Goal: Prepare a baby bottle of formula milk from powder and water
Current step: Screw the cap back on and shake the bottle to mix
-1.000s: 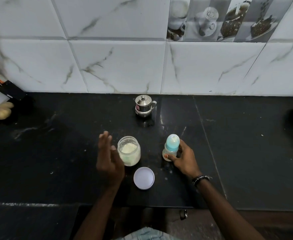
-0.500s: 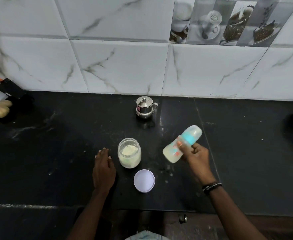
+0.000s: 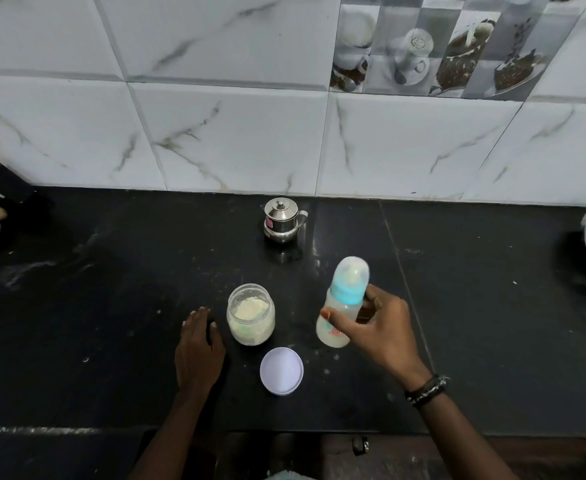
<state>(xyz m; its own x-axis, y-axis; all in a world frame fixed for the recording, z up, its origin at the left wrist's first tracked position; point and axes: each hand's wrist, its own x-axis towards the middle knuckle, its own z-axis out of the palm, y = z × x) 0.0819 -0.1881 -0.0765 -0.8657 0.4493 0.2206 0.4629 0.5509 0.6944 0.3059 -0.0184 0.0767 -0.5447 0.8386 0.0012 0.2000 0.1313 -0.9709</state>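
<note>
I am looking down at a black stone bench [image 3: 111, 306] set against a white marble-tiled wall. My right hand [image 3: 378, 327] is wrapped around a baby bottle [image 3: 341, 306], thumb across the front and fingers behind. The bottle is lifted off the bench and tilted, its clear cap and blue collar pointing up and away from me, with pale milky liquid in its lower half. My left hand [image 3: 198, 351] rests flat and empty on the bench, fingers loosely spread, just beside an open glass jar of formula powder [image 3: 251, 315]. The jar's white lid [image 3: 281, 371] lies face up on the bench in front of it, between my two hands. A small steel pot with a lid [image 3: 282, 220] stands further back, near the wall.

I judge this to be the mixing stage. If the collar is not screwed tight, tilting or shaking could leak milk onto the bench. The jar is uncovered and close to my left hand, so a careless knock could tip powder out. Specks already dot the bench near the lid.
</note>
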